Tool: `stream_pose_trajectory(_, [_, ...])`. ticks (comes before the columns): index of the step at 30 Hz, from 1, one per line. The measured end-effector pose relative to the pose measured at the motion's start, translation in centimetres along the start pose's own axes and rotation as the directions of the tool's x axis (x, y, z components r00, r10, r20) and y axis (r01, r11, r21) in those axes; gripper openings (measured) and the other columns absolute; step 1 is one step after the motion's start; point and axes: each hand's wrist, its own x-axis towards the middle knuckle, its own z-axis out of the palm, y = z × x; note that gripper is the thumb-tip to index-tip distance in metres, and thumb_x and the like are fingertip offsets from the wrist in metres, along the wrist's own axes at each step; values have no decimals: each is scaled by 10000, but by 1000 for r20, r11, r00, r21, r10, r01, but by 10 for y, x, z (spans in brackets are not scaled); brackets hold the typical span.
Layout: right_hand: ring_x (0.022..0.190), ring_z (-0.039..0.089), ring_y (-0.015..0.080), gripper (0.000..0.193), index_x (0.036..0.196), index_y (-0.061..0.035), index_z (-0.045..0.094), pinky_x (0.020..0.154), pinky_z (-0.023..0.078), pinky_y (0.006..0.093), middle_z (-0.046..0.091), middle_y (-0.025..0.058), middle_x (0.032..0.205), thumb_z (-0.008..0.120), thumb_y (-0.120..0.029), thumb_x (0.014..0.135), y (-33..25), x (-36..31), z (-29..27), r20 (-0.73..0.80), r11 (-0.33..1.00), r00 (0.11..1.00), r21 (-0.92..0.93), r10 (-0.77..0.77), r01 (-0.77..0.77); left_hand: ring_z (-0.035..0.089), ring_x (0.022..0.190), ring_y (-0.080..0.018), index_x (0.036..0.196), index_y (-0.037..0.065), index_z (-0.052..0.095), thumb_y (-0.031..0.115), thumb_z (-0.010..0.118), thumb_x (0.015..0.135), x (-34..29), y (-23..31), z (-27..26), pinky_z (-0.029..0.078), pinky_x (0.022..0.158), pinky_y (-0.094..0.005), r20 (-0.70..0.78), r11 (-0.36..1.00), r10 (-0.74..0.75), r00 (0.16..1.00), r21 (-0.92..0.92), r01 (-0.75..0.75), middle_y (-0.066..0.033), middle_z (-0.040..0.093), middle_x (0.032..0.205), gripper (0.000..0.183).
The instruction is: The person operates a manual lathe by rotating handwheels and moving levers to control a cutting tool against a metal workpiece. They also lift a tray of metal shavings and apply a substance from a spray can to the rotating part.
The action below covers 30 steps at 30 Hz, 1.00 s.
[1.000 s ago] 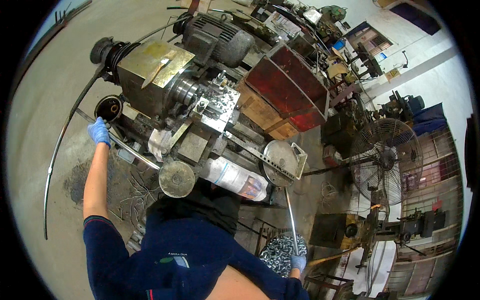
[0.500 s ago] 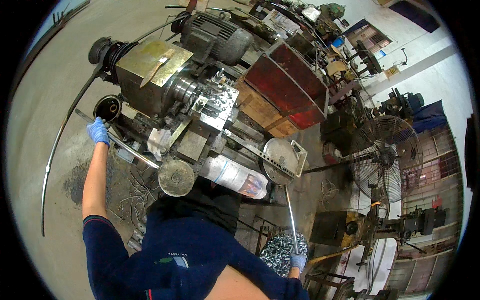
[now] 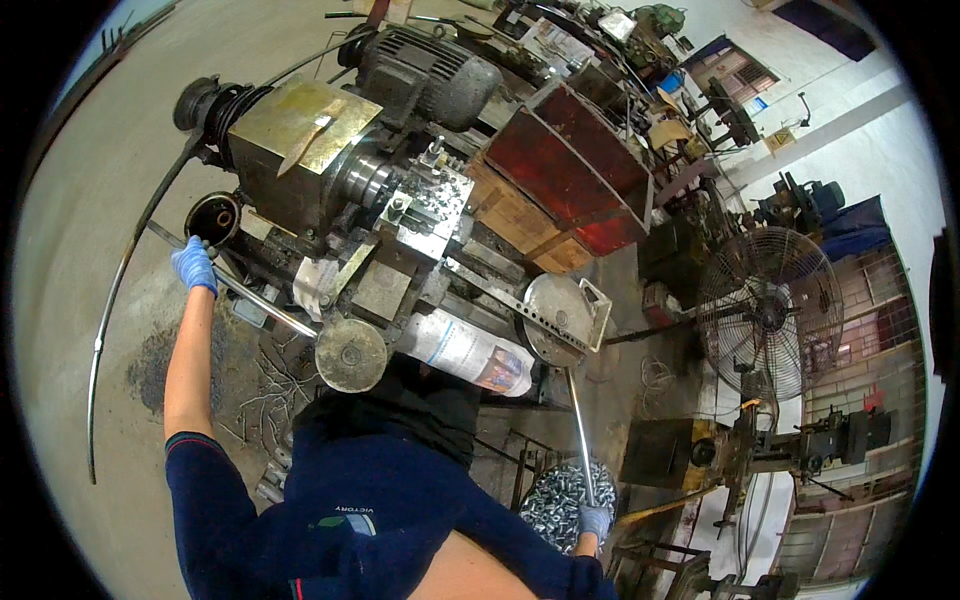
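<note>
In a blue glove, my left hand (image 3: 194, 266) is closed around a long metal lever (image 3: 262, 303), at the left of the lathe-like machine (image 3: 300, 150). That lever runs down to a round grey disc (image 3: 350, 355) in front of the machine. At the lower right my right hand (image 3: 594, 521), also gloved in blue, grips the lower end of a shiny metal rod (image 3: 578, 425). The rod's top meets a larger round plate (image 3: 560, 312) with a drilled bar across it. Beneath my right hand sits a basket filled with small metal parts (image 3: 548, 505).
A round dark pan (image 3: 212, 218) lies just beyond my left hand. Behind the machine stand an electric motor (image 3: 428, 78) and a red open box (image 3: 570, 165). A caged fan (image 3: 772, 312) is at the right. A cable (image 3: 112, 285) hangs at the left, and metal shavings (image 3: 160, 365) cover floor there.
The whole view has shifted very slightly. Both hands keep their grips on the lever and the rod, in nearly the same places.
</note>
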Motion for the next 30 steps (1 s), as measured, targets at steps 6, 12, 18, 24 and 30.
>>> stream_pose_trajectory(6, [973, 593, 359, 592, 942, -11, 655, 827, 475, 413, 620, 241, 981, 665, -526, 650, 6, 1, 7, 11, 1000, 1000, -21, 1, -1, 570, 459, -179, 787, -66, 525, 90, 564, 792, -11, 10, 5, 474, 414, -293, -44, 999, 5, 999, -45, -7, -138, 608, 653, 161])
stream_pose_trajectory(12, [934, 606, 357, 547, 922, -13, 658, 811, 481, 407, 632, 227, 958, 692, -482, 643, -2, -5, 2, -8, 1000, 1000, 5, 5, -5, 569, 463, -178, 843, -61, 522, 88, 562, 802, 1, 1, 1, 471, 413, -291, -24, 999, -36, 999, -34, 35, -136, 608, 663, 160])
stream_pose_trajectory(18, [898, 621, 346, 525, 892, -4, 660, 790, 488, 407, 642, 215, 936, 718, -458, 636, 0, -6, 5, -8, 999, 1000, 30, 24, -24, 566, 457, -176, 864, -61, 509, 91, 560, 807, 4, -4, 2, 463, 403, -285, -16, 997, -26, 1000, -70, 25, -136, 608, 667, 170])
stream_pose_trajectory(24, [956, 599, 360, 543, 949, 1, 649, 829, 474, 399, 619, 252, 974, 684, -450, 648, 2, -11, 5, 8, 998, 999, 48, 31, -32, 566, 455, -172, 847, -59, 510, 80, 556, 802, -1, 2, 3, 459, 393, -282, -23, 999, -20, 1000, -48, 18, -134, 609, 662, 153])
stream_pose_trajectory(30, [916, 616, 339, 492, 918, -13, 659, 803, 483, 391, 643, 213, 935, 728, -401, 623, -9, -26, -5, -19, 997, 999, 52, 50, -49, 574, 469, -167, 827, -56, 529, 81, 559, 798, 4, -2, 0, 465, 409, -281, -14, 999, -15, 1000, -29, 14, -127, 610, 650, 144])
